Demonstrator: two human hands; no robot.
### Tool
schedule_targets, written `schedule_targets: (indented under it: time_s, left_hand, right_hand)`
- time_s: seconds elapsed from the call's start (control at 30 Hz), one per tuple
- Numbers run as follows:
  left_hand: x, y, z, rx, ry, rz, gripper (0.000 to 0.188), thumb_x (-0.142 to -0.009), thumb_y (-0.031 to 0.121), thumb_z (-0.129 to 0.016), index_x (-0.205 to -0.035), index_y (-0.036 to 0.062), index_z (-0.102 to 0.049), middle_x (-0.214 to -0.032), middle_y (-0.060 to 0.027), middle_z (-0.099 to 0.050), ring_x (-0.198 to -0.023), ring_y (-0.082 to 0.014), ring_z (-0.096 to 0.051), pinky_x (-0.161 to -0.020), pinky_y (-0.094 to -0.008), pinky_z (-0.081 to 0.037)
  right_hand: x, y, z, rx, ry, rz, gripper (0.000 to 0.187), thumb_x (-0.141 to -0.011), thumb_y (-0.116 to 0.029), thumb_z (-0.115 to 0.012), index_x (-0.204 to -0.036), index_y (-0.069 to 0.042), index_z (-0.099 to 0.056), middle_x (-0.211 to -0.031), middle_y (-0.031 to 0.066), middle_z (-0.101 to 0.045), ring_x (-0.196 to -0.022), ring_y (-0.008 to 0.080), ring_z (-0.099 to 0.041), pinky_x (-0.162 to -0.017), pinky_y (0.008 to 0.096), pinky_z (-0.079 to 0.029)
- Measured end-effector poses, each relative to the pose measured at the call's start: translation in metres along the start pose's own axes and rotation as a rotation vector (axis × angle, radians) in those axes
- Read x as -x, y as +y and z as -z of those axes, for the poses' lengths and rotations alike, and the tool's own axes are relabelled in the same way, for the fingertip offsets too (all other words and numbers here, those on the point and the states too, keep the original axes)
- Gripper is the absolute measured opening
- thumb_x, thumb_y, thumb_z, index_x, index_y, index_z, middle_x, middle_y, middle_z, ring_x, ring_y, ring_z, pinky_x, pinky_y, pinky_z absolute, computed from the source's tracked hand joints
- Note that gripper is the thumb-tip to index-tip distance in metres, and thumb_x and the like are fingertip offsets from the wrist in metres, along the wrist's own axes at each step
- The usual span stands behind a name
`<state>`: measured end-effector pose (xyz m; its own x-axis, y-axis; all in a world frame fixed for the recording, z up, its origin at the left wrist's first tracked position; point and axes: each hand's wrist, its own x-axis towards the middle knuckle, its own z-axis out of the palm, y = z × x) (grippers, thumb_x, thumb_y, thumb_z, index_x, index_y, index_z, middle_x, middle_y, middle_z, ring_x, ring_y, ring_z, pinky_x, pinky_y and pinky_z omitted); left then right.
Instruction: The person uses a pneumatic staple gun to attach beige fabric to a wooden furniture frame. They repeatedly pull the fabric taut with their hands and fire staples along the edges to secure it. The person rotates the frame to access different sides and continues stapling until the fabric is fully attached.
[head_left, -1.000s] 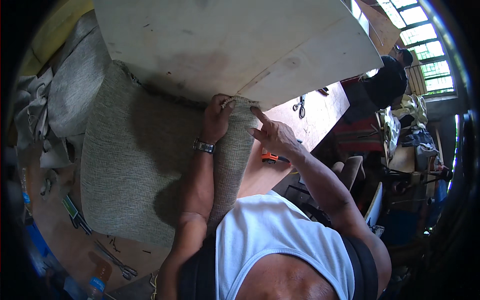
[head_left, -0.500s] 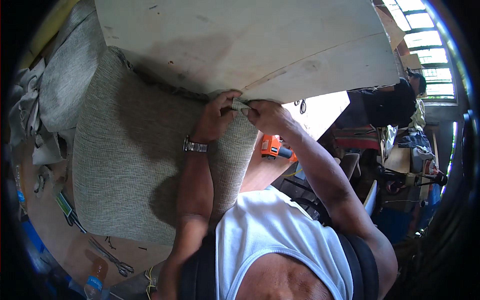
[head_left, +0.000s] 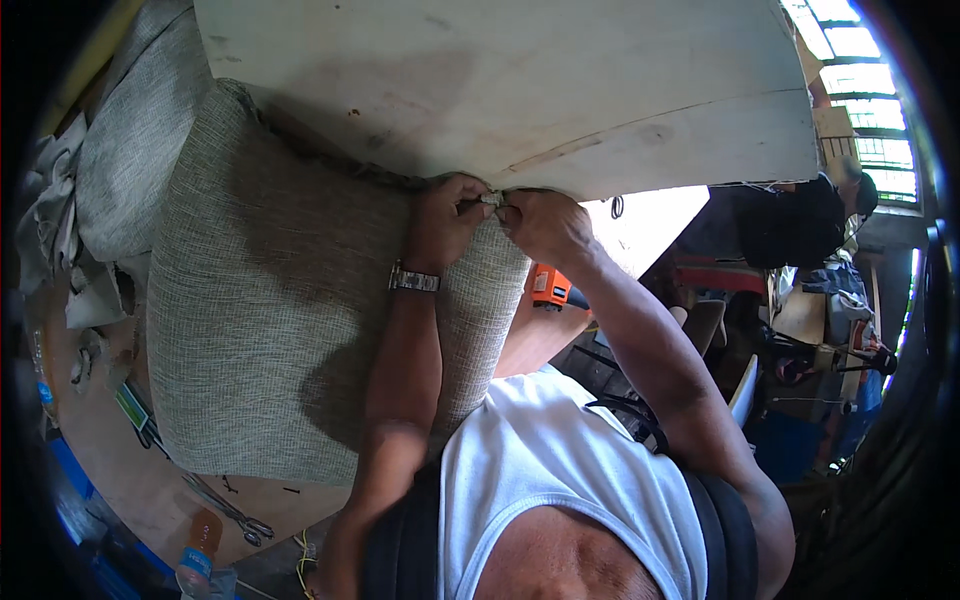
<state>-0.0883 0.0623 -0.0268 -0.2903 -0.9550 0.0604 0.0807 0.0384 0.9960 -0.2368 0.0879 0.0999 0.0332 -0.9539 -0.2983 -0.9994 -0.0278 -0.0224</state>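
A large padded piece [head_left: 270, 290] covered in grey-beige woven fabric lies in front of me, its far edge against a pale wooden panel [head_left: 500, 80]. At the corner where fabric meets panel, both my hands pinch the fabric edge [head_left: 493, 199]. My left hand [head_left: 448, 220], with a metal watch [head_left: 414, 280] on the wrist, grips from the left. From the right, my right hand [head_left: 545, 225] closes on the same folded bit, fingertips nearly touching the left ones. An orange power tool [head_left: 552, 287] lies below my right hand, partly hidden by the forearm.
Scissors [head_left: 235, 510], a bottle of orange liquid [head_left: 200, 545] and small dark bits lie on the brown work surface [head_left: 130, 440] at the lower left. Loose grey fabric [head_left: 140, 150] hangs at the far left. Another person in dark clothing [head_left: 800, 222] is at the right, near a barred window.
Both hands have shifted slightly right and drawn closer together on the fabric edge. The fabric flap that stood up between them is now folded down and mostly covered by my fingers.
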Motion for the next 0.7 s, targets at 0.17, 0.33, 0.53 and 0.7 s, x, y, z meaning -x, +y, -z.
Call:
schedule_targets:
  time_s: [0.17, 0.33, 0.53, 0.7]
  left_hand:
    - [-0.003, 0.0, 0.012, 0.231, 0.085, -0.062, 0.021, -0.085, -0.002, -0.076, -0.103, 0.0007, -0.066, -0.101, -0.007, -0.074, -0.097, -0.0153, -0.07, -0.085, -0.0305, -0.054]
    - [-0.004, 0.013, 0.016, 0.386, 0.253, -0.079, 0.016, -0.089, -0.003, -0.072, -0.102, 0.0018, -0.066, -0.1, -0.0065, -0.073, -0.092, -0.0135, -0.069, -0.084, -0.0294, -0.054]
    - [0.017, 0.046, 0.043, -0.101, 0.081, 0.021, 0.028, -0.088, 0.008, -0.074, -0.113, 0.0012, -0.064, -0.102, -0.0125, -0.074, -0.095, -0.0211, -0.071, -0.086, -0.0363, -0.056]
    - [0.07, 0.086, 0.002, -0.47, -0.163, 0.042, 0.07, -0.079, 0.029, -0.084, -0.135, -0.0005, -0.056, -0.13, -0.0276, -0.062, -0.123, -0.0379, -0.061, -0.107, -0.0495, -0.047]
  right_hand:
    - [-0.007, -0.04, 0.035, 0.117, -0.075, -0.015, 0.029, -0.094, -0.032, -0.062, -0.106, -0.009, -0.074, -0.099, 0.0179, -0.075, -0.094, 0.0357, -0.073, -0.083, 0.047, -0.058]
    - [-0.01, -0.028, 0.003, 0.125, 0.134, 0.121, 0.027, -0.094, -0.029, -0.061, -0.111, -0.009, -0.07, -0.097, 0.017, -0.075, -0.089, 0.0366, -0.073, -0.08, 0.0489, -0.058]
    - [-0.018, -0.024, -0.021, 0.134, 0.164, 0.107, 0.025, -0.095, -0.029, -0.059, -0.112, -0.012, -0.066, -0.095, 0.0154, -0.075, -0.087, 0.0367, -0.073, -0.077, 0.0502, -0.057]
    - [-0.028, -0.009, -0.034, 0.182, 0.23, 0.147, 0.025, -0.095, -0.032, -0.062, -0.109, -0.013, -0.069, -0.086, 0.0152, -0.074, -0.083, 0.0377, -0.072, -0.076, 0.0521, -0.057]
